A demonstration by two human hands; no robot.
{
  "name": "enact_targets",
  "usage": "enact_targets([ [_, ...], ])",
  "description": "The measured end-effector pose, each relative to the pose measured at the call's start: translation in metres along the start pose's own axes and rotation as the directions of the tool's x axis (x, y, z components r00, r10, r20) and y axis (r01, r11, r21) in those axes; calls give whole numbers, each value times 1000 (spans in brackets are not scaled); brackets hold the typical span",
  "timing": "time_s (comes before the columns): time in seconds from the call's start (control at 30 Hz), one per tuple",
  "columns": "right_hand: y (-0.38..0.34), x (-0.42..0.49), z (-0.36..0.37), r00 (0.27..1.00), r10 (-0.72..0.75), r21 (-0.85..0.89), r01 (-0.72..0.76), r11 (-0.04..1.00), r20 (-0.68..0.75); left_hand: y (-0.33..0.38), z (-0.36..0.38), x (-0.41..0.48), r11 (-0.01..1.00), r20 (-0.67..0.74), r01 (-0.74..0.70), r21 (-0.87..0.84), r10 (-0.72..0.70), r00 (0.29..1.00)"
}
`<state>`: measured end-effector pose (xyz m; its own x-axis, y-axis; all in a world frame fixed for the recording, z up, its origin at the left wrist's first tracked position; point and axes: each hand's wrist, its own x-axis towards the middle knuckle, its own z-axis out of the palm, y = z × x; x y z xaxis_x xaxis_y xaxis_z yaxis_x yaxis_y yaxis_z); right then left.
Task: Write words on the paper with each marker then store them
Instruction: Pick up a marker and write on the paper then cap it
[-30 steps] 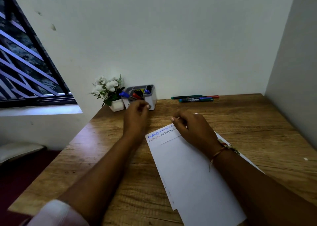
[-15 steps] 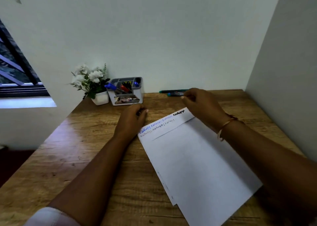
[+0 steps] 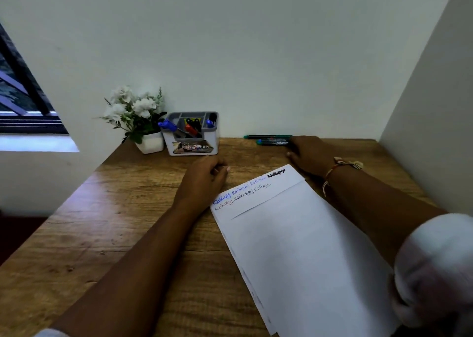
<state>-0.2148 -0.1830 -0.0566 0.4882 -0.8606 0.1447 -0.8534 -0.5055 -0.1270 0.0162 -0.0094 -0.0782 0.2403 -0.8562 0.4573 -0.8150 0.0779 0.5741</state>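
Head view: a second ago the left hand (image 3: 204, 180) was up at the marker holder (image 3: 190, 134) and the right hand (image 3: 309, 155) lay across the top of the paper (image 3: 294, 234). Now the left hand has drawn back onto the table (image 3: 115, 221), just beside the paper's top left corner. The right hand has left the sheet and reached to the markers lying along the wall in the upper middle of the frame. With the right hand gone, the written lines at the paper's top edge show in full: blue words, thinner words below them, and a bold black word at the right end.

The left hand rests on the wood with its fingers curled inward. Whether they enclose anything cannot be told.

The right hand lies back-up, thumb stretched toward the left, with its fingers over the right ends of the green marker (image 3: 266, 136) and the blue marker (image 3: 272, 141). It touches them, but whether it has a grip cannot be seen. A thread bracelet (image 3: 341, 166) sits on its wrist.

The holder stands against the wall left of those markers, with blue, red and black markers inside. A small white flower pot (image 3: 151, 143) is just beside it on the left. A window (image 3: 20, 106) fills the upper left, and a blurred white sleeve (image 3: 435, 260) the lower right.
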Motion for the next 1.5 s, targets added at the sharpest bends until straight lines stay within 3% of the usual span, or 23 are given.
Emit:
enact_targets([
  [0.2,5,1,4,996,25,-100,-33,994,-81,1,-1,0,1000,-3,16,-17,-16,1000],
  [0.33,8,-6,3,993,35,-54,-41,998,-115,0,-1,0,999,9,21,-29,-21,1000],
  [0.43,8,-10,-4,985,88,44,-83,996,-147,1,-1,0,999,12,37,-32,-36,999],
  [0.53,2,-15,-21,965,166,291,-102,951,-202,4,-2,-1,997,2,44,-57,-44,999],
  [0.6,-9,-24,-36,949,246,501,-117,858,-199,6,-3,-1,995,-1,54,-79,-54,999],
  [0.7,-37,-51,-53,951,300,751,-143,645,-77,11,-4,-3,989,4,50,-138,-50,999],
  [0.8,-65,-84,-59,980,178,968,-127,215,89,22,-7,-6,964,30,31,-264,-24,999],
  [0.87,-77,-101,-58,983,116,987,-152,54,145,30,-8,-8,947,49,10,-320,6,999],
  [0.97,-87,-116,-44,979,92,983,-183,21,181,38,-7,-11,941,69,-56,-332,83,994],
  [1.1,-88,-120,-25,976,49,970,-205,-134,213,42,-4,-13,934,62,-223,-279,249,967],
  [1.2,-87,-120,-19,969,43,947,-228,-226,244,38,-2,-12,935,61,-226,-273,252,966],
  [1.37,-82,-120,-11,968,-28,956,-252,-152,250,40,1,-15,932,142,-228,-282,275,951],
  [1.5,-81,-119,-12,976,-54,963,-215,-159,209,41,4,-16,914,169,-212,-346,283,944],
])
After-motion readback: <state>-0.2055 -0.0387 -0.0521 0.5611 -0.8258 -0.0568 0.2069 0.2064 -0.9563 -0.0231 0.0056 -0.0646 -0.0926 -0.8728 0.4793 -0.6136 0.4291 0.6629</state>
